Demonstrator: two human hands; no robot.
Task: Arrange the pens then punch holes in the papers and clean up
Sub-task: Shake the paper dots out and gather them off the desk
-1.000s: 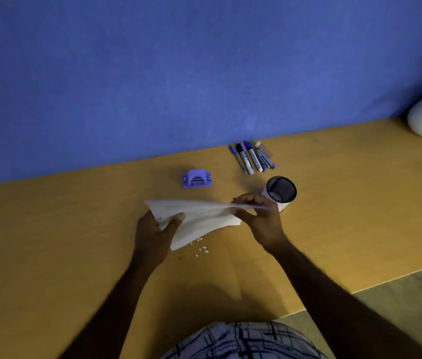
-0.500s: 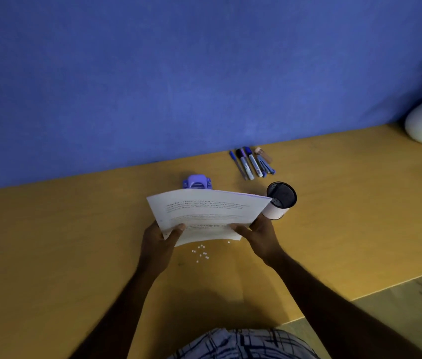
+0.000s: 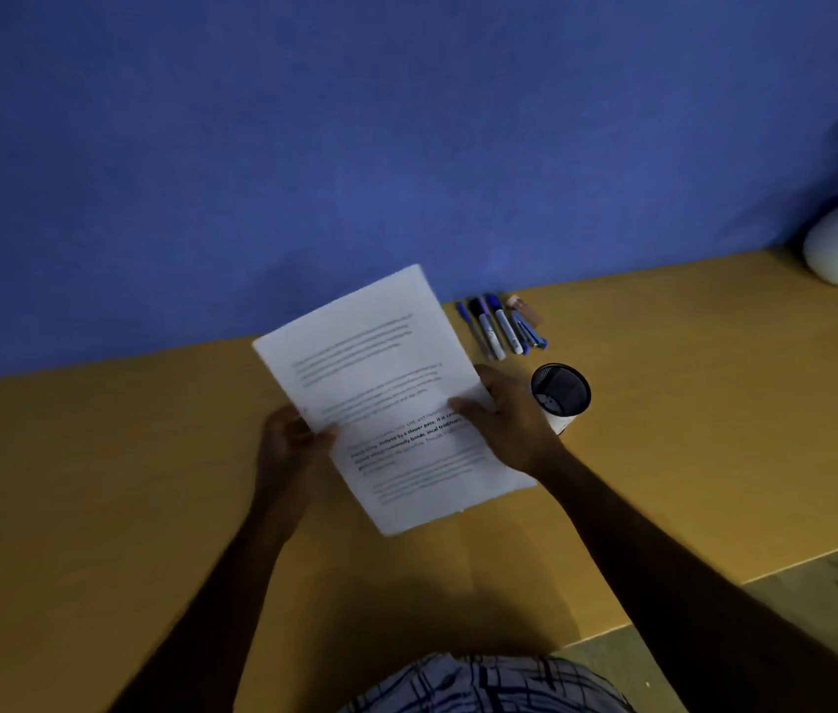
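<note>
Papers (image 3: 386,398) raised above desk (image 3: 98,506), printed side up; pinched at left edge by left hand (image 3: 293,445), thumb on top; gripped at right edge by right hand (image 3: 509,419); pens (image 3: 496,326) side by side near wall (image 3: 303,146), just behind mesh cup (image 3: 560,396)

Matt white paper sheets (image 3: 380,383) over a smooth, matt wood-look desk (image 3: 689,403); at three o'clock of them a black mesh cup (image 3: 560,391), at one o'clock plastic pens (image 3: 496,326). Behind, a matt, felt-like wall (image 3: 303,146).
</note>
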